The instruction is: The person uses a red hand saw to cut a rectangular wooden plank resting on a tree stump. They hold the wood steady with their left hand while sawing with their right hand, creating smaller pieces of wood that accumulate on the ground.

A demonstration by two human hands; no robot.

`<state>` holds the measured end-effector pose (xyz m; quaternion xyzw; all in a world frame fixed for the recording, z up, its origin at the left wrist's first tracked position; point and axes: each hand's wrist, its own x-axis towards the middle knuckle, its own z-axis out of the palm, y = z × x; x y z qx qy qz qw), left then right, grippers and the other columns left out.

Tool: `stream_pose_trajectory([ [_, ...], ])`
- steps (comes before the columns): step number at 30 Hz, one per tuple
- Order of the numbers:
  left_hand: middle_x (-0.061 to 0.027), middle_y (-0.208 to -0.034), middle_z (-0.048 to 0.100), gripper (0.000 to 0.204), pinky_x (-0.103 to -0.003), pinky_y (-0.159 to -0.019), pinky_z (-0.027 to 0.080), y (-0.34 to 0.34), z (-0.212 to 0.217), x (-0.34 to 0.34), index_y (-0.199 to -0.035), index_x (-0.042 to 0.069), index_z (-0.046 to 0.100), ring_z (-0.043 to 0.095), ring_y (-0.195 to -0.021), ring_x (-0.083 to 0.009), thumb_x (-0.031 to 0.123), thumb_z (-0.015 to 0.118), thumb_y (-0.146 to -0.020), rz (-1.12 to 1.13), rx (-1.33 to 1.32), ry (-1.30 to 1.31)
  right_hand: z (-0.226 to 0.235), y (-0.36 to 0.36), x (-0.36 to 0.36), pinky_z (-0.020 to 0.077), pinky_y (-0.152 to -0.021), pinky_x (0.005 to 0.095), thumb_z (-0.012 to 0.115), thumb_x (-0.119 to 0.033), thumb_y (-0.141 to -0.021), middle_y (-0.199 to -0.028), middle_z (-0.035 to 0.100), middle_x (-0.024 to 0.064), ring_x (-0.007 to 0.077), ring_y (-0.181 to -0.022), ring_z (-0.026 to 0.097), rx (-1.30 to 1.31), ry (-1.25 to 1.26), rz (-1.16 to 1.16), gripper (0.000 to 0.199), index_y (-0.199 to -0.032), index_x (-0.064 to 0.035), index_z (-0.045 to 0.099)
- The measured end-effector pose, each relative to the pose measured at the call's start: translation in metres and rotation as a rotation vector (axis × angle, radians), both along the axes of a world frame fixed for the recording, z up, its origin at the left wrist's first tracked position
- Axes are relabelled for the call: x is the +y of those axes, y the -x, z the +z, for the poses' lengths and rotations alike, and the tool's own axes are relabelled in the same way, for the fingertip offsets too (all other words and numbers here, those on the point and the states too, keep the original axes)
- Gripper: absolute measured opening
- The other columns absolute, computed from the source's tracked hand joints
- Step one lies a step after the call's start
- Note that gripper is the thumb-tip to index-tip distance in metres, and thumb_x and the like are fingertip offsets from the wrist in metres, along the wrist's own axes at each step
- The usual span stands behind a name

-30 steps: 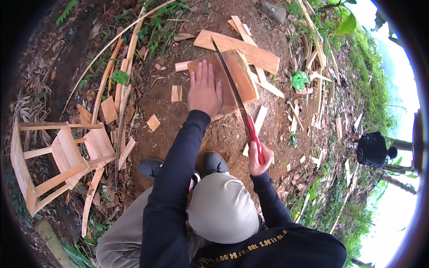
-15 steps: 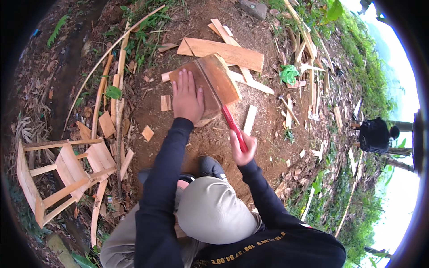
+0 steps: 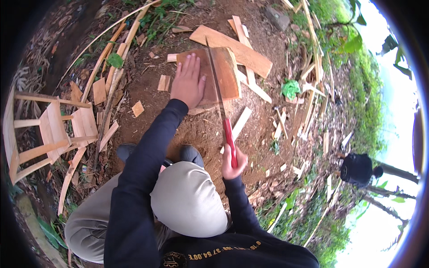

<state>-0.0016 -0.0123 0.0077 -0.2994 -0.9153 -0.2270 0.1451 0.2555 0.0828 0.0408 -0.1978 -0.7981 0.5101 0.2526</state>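
My left hand (image 3: 188, 83) lies flat with fingers stretched on the left part of a brown wooden board (image 3: 229, 73), which rests on a stump-like support mostly hidden beneath it. My right hand (image 3: 233, 163) is wrapped round the red handle of a handsaw (image 3: 229, 130). The saw's long thin blade crosses the board just right of my left hand, its tip reaching past the far edge. Whether the teeth sit in a cut, I cannot tell.
Beyond the board lie a wide plank (image 3: 237, 50) and crossed strips. A hammer (image 3: 280, 120) and a green plastic bag (image 3: 290, 89) are to the right. A wooden frame with slats (image 3: 56, 125) stands left. A person in dark clothes (image 3: 356, 169) is far right.
The saw has been drawn back toward me through my right hand's pull. My left hand stays on the board. The whole view has tilted and shifted.
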Motion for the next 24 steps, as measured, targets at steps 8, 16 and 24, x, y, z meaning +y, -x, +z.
stream_pose_trajectory([
  [8,-0.0212,-0.158,0.03,0.059,-0.049,-0.121,0.02,0.001,-0.001,0.006,-0.15,-0.004,0.032,0.025,-0.149,-0.0334,0.028,0.044,-0.101,-0.024,0.003,-0.019,0.004,0.038,0.01,0.0383,-0.044,0.0278,0.065,-0.015,-0.095,-0.049,0.051,0.004,0.0091,-0.042,0.051,-0.004,0.047,0.071,0.026,-0.073,-0.0008,0.061],
  [16,-0.0174,-0.129,0.063,0.029,-0.039,-0.103,0.047,0.027,0.03,-0.027,-0.12,0.005,0.065,0.061,-0.118,-0.0335,0.008,0.056,-0.092,-0.067,-0.194,-0.404,0.007,0.004,0.012,0.0311,-0.042,0.0313,0.067,-0.013,-0.093,-0.047,0.044,0.0055,0.013,-0.038,0.042,0.076,-0.03,-0.001,0.032,-0.065,-0.0041,0.054],
  [24,-0.0078,-0.086,0.074,0.02,-0.026,-0.066,0.055,-0.012,-0.008,-0.12,-0.107,0.006,0.069,0.07,-0.072,-0.0105,0.019,0.054,-0.101,0.388,-0.71,-0.691,-0.002,0.004,0.009,0.0327,-0.042,0.0307,0.068,-0.016,-0.093,-0.047,0.044,0.005,0.0126,-0.039,0.043,0.086,0.013,0.02,0.034,-0.065,-0.0041,0.054],
])
